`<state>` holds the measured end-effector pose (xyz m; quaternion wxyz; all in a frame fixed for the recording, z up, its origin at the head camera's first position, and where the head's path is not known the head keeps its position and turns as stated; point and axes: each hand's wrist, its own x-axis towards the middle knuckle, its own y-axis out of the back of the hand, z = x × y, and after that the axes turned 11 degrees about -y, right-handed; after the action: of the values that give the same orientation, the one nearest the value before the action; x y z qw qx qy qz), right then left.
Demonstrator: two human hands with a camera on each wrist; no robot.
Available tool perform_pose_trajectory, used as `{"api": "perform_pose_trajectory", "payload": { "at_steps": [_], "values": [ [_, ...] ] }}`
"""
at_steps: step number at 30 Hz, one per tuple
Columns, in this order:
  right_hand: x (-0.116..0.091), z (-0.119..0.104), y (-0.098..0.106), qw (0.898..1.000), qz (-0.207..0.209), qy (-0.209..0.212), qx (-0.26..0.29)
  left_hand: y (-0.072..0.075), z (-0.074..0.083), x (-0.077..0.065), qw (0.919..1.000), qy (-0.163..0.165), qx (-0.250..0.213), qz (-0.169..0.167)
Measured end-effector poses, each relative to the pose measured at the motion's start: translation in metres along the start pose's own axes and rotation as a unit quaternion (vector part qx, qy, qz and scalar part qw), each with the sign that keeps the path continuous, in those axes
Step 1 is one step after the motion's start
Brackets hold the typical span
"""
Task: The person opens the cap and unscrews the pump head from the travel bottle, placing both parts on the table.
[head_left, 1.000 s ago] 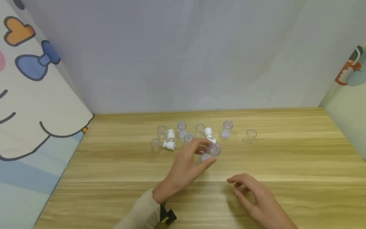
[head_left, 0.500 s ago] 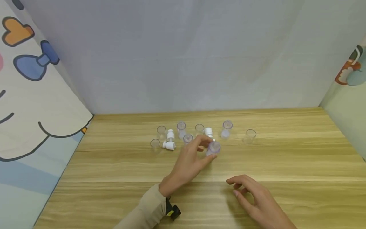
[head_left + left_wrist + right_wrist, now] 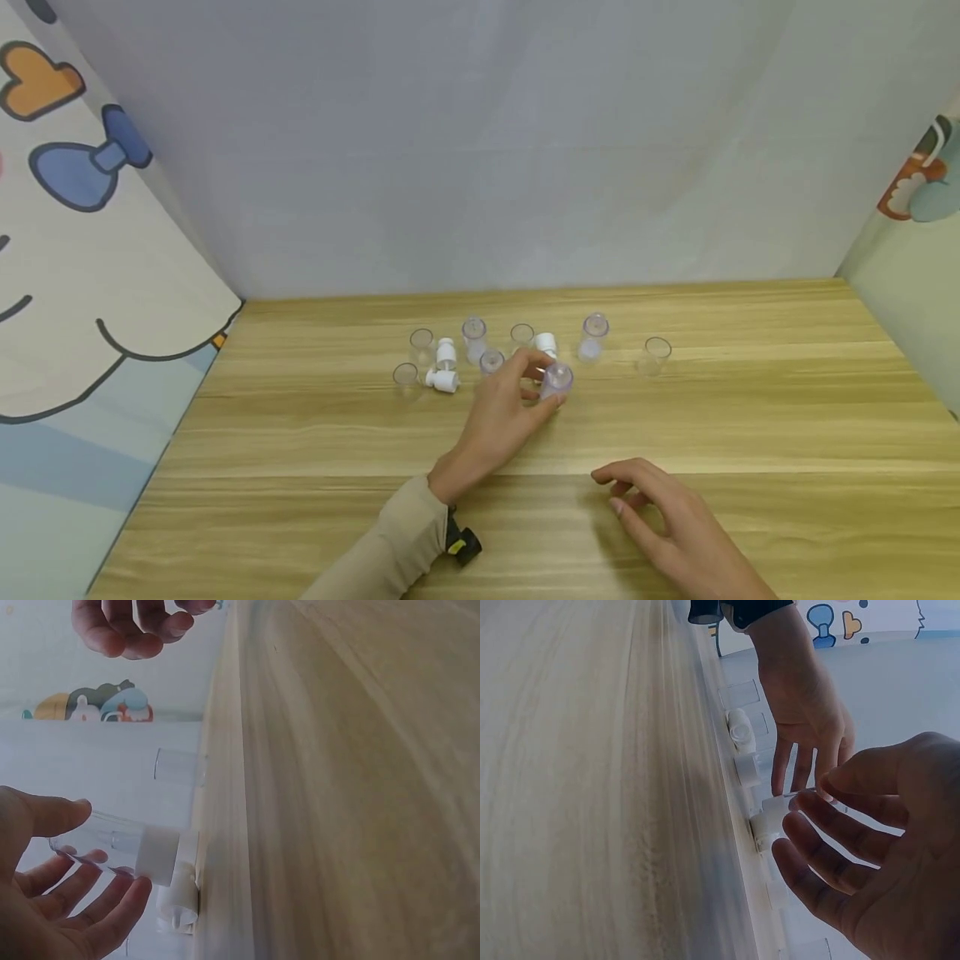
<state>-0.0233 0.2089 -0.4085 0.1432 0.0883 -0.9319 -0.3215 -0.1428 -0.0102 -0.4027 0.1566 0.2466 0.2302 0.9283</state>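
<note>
A small clear plastic bottle with a white base (image 3: 557,380) is held between the thumb and fingers of my left hand (image 3: 495,421). In the left wrist view the white base (image 3: 157,855) points toward the table, and the bottle appears slightly tilted. Just behind it lies a white pump head (image 3: 546,343), partly hidden by the fingers. Two more white pump heads (image 3: 446,354) lie to the left. My right hand (image 3: 671,521) stays nearer the front, its fingers loosely bent around nothing.
Several clear bottles stand around, one behind the held one (image 3: 474,335) and one farther right (image 3: 593,337). Clear open-rimmed caps stand at the left (image 3: 406,377) and right (image 3: 657,354). A pale curtain closes off the back of the wooden table (image 3: 750,400).
My left hand has shifted slightly away from me with the bottle, which has turned more upright. The right hand has barely moved.
</note>
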Motion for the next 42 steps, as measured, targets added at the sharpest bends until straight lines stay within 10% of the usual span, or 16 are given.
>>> {"api": "perform_pose_trajectory", "payload": {
  "at_steps": [42],
  "values": [
    [0.0012, 0.0010, -0.0027, 1.000, -0.017, 0.000, 0.009, -0.0046, -0.0043, 0.0024, 0.9993, 0.025, 0.027, -0.003]
  ]
}}
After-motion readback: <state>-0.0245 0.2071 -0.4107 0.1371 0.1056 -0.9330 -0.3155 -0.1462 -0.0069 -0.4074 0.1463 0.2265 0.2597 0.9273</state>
